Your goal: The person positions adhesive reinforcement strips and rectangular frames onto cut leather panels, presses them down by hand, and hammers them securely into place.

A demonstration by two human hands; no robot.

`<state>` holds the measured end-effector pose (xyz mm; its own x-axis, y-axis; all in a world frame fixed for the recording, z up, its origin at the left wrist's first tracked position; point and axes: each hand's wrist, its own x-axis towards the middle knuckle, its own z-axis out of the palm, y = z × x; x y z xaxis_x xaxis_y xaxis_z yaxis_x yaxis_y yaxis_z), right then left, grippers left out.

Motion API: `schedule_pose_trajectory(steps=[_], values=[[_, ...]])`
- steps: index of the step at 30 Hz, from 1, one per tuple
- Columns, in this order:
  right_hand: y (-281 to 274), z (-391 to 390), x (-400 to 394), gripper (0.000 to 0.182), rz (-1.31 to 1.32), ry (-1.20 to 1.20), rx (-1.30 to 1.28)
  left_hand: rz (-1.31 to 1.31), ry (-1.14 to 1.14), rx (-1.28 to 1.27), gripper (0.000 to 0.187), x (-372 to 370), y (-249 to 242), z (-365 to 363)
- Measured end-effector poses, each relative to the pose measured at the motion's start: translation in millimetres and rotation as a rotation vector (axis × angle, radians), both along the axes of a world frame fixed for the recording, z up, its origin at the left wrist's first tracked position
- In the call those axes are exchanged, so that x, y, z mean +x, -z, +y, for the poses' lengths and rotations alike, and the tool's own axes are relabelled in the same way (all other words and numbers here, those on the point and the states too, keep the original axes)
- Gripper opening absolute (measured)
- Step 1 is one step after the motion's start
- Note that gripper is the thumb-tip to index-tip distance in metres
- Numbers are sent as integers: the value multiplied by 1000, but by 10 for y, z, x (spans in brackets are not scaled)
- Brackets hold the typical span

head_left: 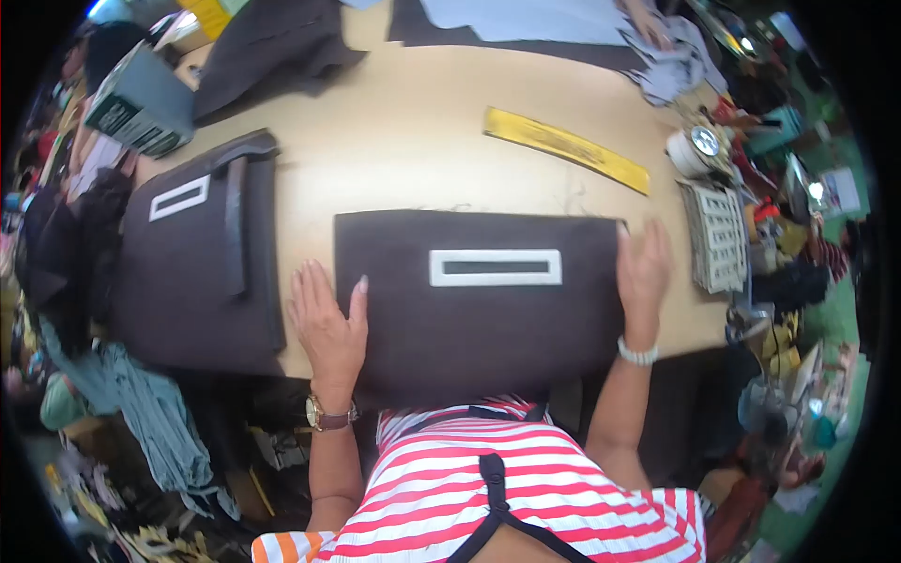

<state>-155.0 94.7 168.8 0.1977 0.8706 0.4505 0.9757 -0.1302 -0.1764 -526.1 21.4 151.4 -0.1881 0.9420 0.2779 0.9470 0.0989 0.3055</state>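
A dark brown fabric panel (pixel 479 328) lies flat on the table in front of me, its lower edge hanging toward my lap. Near its top sits a white rectangular frame patch (pixel 495 279) with a dark slot inside. My left hand (pixel 328 314) rests at the panel's left edge, fingers spread, the thumb over the fabric. At the right edge, my right hand (pixel 643 267) is held with fingers stretched out, slightly blurred. Neither hand grips anything I can see. Left of my left hand lies a stack of similar dark fabric (pixel 197 272) with another white frame patch (pixel 179 198).
A yellow strip (pixel 566 150) lies beyond the panel. A bundle of white-framed patches (pixel 715 236) and a round white gauge-like object (pixel 694 150) stand at the right edge. A grey box (pixel 145 98) is at back left. Another person's hand (pixel 649 26) touches grey cloth at the far side.
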Motion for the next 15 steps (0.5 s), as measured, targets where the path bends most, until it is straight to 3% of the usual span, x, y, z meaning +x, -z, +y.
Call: schedule_pose_trajectory(steps=[2,4,6,8,9,12,15], values=[[123,-361,81,42,181,103,-121,36,-32,74,38,-58,30,-30],[316,-538,83,20,329,-42,48,-206,94,135,24,8,-49,-26],[209,-573,-69,14,485,-104,33,-382,119,204,10,61,-90,-37],[85,-525,-83,10,570,-32,-89,-788,-106,201,7,29,-253,-210],[6,-463,-161,7,762,-159,-64,-996,-213,200,6,28,-357,-309],[-373,-236,-730,12,1258,-491,-82,-930,-406,450,2,-382,-737,-764],[-758,-161,-1605,22,1467,-797,-222,-793,-822,771,12,-869,-1279,-1239]])
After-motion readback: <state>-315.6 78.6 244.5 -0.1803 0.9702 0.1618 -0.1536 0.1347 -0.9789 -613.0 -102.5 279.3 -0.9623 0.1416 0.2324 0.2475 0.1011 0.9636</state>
